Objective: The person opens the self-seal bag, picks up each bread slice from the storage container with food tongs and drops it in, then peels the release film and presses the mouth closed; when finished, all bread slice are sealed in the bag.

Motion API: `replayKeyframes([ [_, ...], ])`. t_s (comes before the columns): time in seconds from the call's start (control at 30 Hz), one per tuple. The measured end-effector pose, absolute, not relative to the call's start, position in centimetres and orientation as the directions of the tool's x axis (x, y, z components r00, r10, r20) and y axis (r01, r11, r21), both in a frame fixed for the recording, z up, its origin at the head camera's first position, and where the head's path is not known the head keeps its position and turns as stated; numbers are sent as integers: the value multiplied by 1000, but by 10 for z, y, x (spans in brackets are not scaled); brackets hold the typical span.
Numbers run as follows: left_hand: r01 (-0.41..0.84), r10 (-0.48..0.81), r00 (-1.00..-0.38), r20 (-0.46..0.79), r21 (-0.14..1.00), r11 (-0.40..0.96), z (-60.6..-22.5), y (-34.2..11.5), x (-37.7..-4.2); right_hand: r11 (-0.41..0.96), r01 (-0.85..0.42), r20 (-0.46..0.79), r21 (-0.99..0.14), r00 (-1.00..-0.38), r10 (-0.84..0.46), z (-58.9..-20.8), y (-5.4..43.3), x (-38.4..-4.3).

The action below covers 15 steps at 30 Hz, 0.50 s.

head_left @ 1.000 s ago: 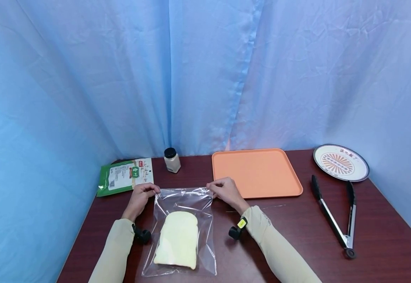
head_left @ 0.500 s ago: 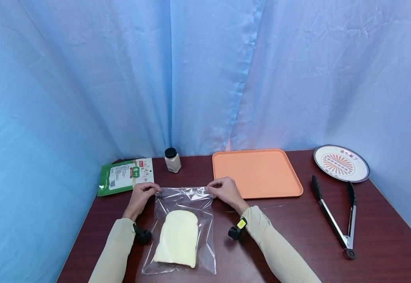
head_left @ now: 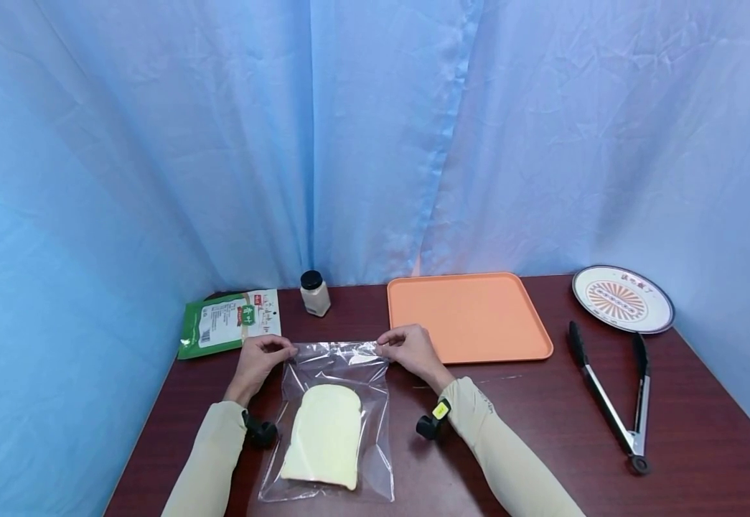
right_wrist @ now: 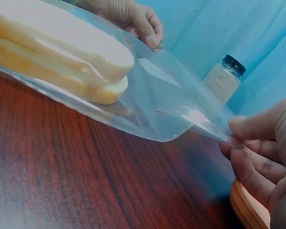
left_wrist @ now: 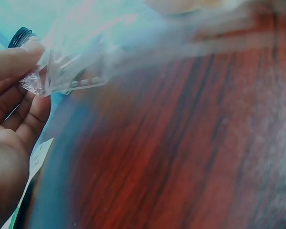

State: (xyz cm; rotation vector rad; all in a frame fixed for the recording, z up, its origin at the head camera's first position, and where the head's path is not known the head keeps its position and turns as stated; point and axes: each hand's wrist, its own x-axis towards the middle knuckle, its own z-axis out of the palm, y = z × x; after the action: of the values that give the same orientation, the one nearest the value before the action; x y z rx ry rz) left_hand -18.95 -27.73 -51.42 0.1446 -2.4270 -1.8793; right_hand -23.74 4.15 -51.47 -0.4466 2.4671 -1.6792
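Note:
A clear plastic bag (head_left: 377, 463) lies in front of me in the head view, its mouth edge on the far side. Inside it are bread slices (head_left: 324, 434), stacked two deep in the right wrist view, where the upper slice (right_wrist: 81, 45) covers much of the lower one. My left hand (head_left: 257, 365) pinches the left corner of the bag's mouth between thumb and fingers. The right corner is pinched by my right hand (head_left: 415, 353). In the left wrist view the gripped plastic (left_wrist: 43, 78) is crumpled at the fingertips.
A green and white food pouch (head_left: 229, 323) and a black-capped jar (head_left: 314, 296) stand at the back left. Behind my right hand is an orange tray (head_left: 471, 316). A patterned plate (head_left: 623, 298) and spread tongs (head_left: 636, 431) lie at the right.
My left fingertips have shifted slightly right along the bag's mouth edge, and the highlights on the plastic there have changed. Both hands keep their pinch; the bread has barely moved.

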Motion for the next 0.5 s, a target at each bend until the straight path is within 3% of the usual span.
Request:
replayKeyframes([
  [0.5, -13, -74, -997, -1, 987, 158, -518, -283, -191, 388, -218, 87, -896, -941, -328, -514, 44, -238],
])
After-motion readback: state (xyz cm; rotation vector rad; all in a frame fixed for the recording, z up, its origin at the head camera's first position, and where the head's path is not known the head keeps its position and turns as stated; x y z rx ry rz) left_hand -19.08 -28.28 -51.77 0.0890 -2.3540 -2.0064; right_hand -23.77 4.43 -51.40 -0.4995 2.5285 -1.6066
